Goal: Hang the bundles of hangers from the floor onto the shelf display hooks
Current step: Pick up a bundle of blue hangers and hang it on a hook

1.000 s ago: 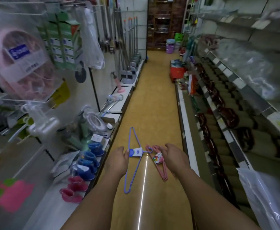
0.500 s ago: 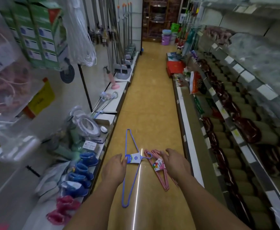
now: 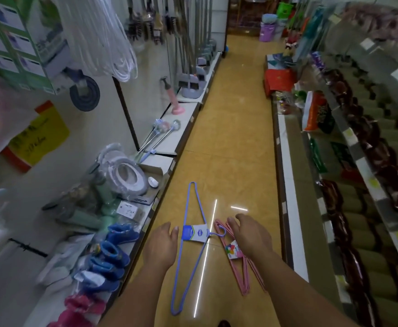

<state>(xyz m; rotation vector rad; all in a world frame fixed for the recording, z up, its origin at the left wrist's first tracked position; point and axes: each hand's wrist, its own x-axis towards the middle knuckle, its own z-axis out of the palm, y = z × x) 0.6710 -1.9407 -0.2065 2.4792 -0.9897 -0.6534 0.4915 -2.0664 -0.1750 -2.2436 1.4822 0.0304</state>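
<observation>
Two bundles of hangers lie on the yellow aisle floor. The blue hanger bundle (image 3: 193, 234) has a blue-and-white label near its hook. The pink hanger bundle (image 3: 239, 263) lies just right of it, with a colourful card label. My left hand (image 3: 161, 244) hovers at the blue bundle's left side, fingers apart, thumb close to the label. My right hand (image 3: 250, 232) is over the top of the pink bundle, fingers spread, covering part of it. Neither hand clearly grips anything.
Low shelves line both sides of the aisle. The left shelf (image 3: 146, 215) carries small blue and pink boots (image 3: 113, 258), a wrapped toilet seat (image 3: 127, 173) and mops. The right shelf (image 3: 290, 190) holds packaged goods. Red boxes (image 3: 278, 79) and buckets stand farther down the aisle.
The view has tilted down and come closer to the floor. Both hands stay beside the hanger bundles; my left hand has slid slightly off the blue label.
</observation>
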